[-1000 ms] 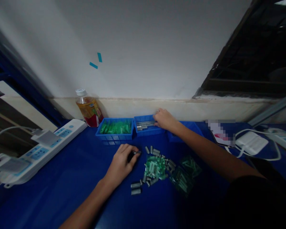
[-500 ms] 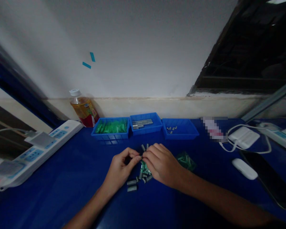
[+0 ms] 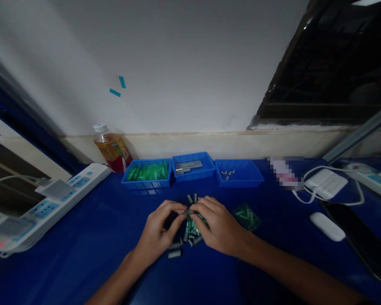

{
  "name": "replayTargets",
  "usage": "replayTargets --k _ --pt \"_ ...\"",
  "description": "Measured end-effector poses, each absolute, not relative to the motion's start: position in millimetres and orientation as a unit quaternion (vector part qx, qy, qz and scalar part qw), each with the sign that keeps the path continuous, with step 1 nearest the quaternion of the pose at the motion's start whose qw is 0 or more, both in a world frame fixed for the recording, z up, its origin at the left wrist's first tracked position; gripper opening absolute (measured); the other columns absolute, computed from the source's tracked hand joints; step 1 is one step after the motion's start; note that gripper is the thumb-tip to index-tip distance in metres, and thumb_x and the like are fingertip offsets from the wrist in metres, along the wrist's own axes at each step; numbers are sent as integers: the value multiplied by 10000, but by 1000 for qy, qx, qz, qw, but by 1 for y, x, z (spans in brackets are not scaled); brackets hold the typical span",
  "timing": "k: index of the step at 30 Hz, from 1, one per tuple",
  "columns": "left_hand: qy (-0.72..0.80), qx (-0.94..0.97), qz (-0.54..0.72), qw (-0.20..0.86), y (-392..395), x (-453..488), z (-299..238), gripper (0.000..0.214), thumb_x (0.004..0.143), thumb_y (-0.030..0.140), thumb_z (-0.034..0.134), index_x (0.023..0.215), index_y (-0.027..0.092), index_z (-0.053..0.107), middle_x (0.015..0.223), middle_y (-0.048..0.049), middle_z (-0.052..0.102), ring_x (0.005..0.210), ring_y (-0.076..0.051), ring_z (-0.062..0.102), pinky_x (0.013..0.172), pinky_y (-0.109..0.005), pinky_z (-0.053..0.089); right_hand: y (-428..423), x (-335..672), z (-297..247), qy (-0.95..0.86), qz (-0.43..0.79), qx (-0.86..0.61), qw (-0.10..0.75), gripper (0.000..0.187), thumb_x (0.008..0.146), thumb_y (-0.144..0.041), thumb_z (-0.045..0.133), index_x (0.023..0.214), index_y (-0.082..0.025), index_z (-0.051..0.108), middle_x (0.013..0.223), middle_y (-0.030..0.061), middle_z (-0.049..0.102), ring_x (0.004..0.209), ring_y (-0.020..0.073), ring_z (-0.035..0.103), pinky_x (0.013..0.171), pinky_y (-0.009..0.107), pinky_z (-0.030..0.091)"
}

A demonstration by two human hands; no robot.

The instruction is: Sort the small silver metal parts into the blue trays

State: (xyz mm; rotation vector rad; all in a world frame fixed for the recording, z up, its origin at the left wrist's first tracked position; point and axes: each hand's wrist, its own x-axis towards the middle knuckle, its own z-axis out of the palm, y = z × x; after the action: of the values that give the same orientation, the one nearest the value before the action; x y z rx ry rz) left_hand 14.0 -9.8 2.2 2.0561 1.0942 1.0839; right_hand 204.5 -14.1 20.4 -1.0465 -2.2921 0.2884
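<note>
On the dim blue table (image 3: 82,262) under a white wall (image 3: 184,63), the left hand (image 3: 158,233) and right hand (image 3: 218,226) meet, each grip pinching one metal sleeve (image 3: 188,212).

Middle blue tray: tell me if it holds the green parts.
No, the middle blue tray holds grey metal bars; the green parts lie in the left tray.

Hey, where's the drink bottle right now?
In the head view, the drink bottle stands at the back left, against the wall, between the white power strip and the green-parts tray.
</note>
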Motion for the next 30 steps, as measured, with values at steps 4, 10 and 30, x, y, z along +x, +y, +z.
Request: replayTargets --k 4,10,30 --pt "439 757 393 284 -9 17 4 112 878 261 532 879 171 598 835 -40 642 782 -151 613 713 -248 478 -12 204 23 -859 91 -404 302 164 879 -232 519 1015 -149 554 935 87 622 890 214 547 811 361 428" --pt "460 746 380 295 -8 17 5 166 885 302 516 815 167 581 755 -25 628 710 -148 604 667 -249 473 -8 200 22 -881 41 -385 271 123 900 -212 472 913 -168 586 874 74 609 843 209 528 790 363 411" --pt "439 858 228 140 36 20 -10 141 899 212 486 964 207 612 1013 -56 634 1015 -220 511 864 -389 364 170 219 57 -891 28 -444 -85 141 795 -183 592 885 -146 695 887 88 709 796 176 632 637 230 373"
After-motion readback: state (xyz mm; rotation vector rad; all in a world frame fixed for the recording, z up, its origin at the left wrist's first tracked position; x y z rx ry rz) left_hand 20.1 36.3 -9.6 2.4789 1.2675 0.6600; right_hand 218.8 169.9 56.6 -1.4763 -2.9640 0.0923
